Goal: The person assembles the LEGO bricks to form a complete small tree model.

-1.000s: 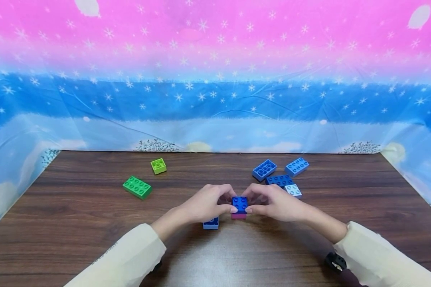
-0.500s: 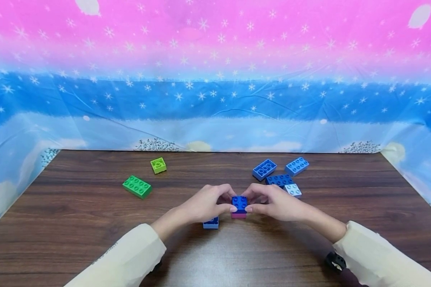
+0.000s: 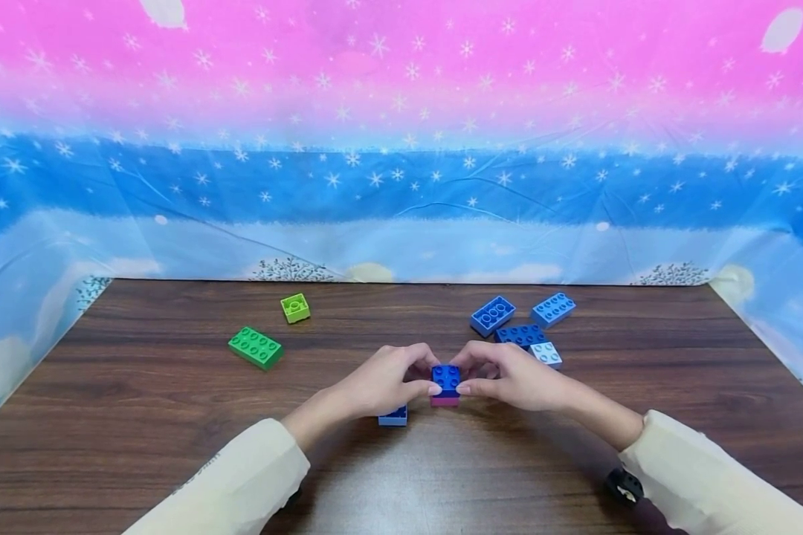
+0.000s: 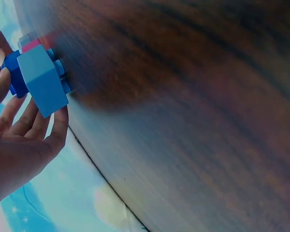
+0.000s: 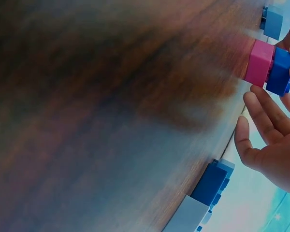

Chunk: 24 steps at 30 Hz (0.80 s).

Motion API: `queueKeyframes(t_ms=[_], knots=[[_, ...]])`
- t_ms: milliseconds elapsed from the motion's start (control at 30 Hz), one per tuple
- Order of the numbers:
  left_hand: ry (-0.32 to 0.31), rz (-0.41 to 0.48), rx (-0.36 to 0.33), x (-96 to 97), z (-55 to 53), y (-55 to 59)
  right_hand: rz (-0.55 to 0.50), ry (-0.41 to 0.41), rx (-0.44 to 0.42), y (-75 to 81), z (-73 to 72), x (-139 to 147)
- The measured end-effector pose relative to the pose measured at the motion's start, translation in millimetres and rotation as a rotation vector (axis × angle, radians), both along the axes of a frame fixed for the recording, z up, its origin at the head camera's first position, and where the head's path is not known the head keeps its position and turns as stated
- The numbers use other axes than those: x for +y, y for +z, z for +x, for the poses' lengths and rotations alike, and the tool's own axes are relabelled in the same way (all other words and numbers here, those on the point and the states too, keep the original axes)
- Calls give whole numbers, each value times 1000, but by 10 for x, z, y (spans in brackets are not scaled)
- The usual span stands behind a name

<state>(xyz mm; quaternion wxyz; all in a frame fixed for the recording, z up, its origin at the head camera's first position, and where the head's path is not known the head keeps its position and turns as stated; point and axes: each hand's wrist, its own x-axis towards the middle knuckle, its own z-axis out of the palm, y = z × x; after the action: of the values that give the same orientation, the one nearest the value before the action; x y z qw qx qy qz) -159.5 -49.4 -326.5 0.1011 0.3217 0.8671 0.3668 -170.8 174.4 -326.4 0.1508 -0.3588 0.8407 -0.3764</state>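
Observation:
A dark blue square building brick [image 3: 446, 379] sits on top of a pink brick [image 3: 444, 401] at the front middle of the table. In the right wrist view the pink brick [image 5: 260, 64] stands on the wood, and a narrow gap shows between it and the blue brick [image 5: 279, 71]. My left hand [image 3: 391, 380] pinches the blue brick from the left with thumb and fingers. From the other side my right hand [image 3: 515, 377] pinches the same brick. Beside the left hand lies a light blue brick [image 3: 392, 419], hollow side up, partly hidden by that hand.
Behind the right hand lie a hollow-side-up blue brick [image 3: 492, 316], a light blue brick [image 3: 553, 310], a dark blue brick [image 3: 520, 336] and a pale blue brick [image 3: 546, 355]. At the left are a green brick [image 3: 256, 348] and a lime brick [image 3: 296, 308]. A patterned cloth [image 3: 401, 186] hangs behind.

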Motion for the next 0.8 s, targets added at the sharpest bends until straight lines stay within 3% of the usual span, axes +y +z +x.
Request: queueKeyframes(t_ms=[800], knots=[[9,-11,13,11,17,-10,32,-14,45,-38,-28,13]])
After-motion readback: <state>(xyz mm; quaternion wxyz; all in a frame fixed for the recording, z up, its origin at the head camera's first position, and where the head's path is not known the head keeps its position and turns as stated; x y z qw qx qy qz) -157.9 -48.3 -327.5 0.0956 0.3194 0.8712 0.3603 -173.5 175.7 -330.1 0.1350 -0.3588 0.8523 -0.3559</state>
